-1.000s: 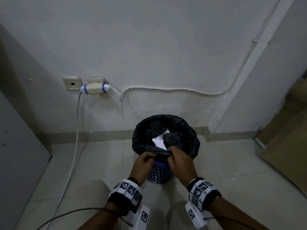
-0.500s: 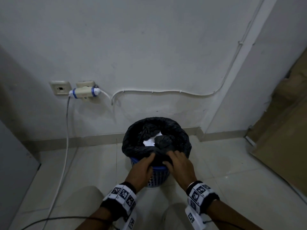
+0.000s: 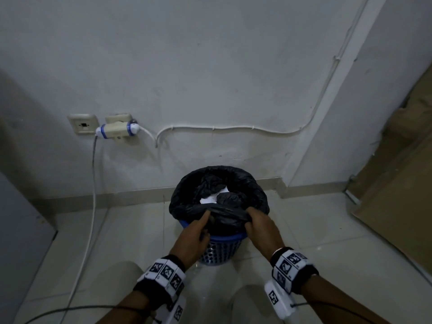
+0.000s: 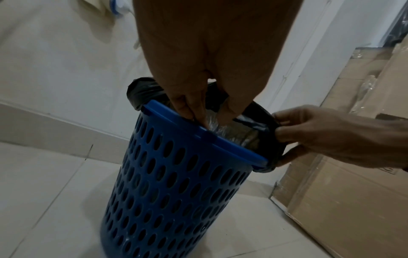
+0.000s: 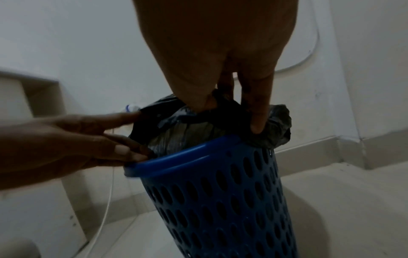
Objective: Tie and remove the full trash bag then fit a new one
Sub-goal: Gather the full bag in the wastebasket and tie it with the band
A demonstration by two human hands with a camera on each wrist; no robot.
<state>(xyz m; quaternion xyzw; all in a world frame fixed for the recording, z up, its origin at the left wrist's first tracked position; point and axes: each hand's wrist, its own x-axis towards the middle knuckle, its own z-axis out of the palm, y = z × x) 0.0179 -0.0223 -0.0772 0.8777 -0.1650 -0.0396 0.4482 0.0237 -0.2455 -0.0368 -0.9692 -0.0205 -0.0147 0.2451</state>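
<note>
Right, ahead of both my hands is the wall (image 3: 210, 78), with a socket (image 3: 117, 130) and a white cable (image 3: 233, 129) up and to the left of them, and stacked cardboard (image 3: 402, 183) off past my right hand (image 3: 263, 230). Directly under my fingers stands the blue basket (image 3: 219, 252), its near rim bare. The black trash bag (image 3: 219, 183) sits in the basket, folded over the far rim. My right hand's fingers are curled, clamped on the bag's near edge. My left hand (image 3: 191, 237) has its fingertips tucked between rim and bag; it looks like a pinch on the plastic, though the dim wrist view leaves me unsure. White paper (image 3: 211, 198) lies just beyond my knuckles inside the bag.
</note>
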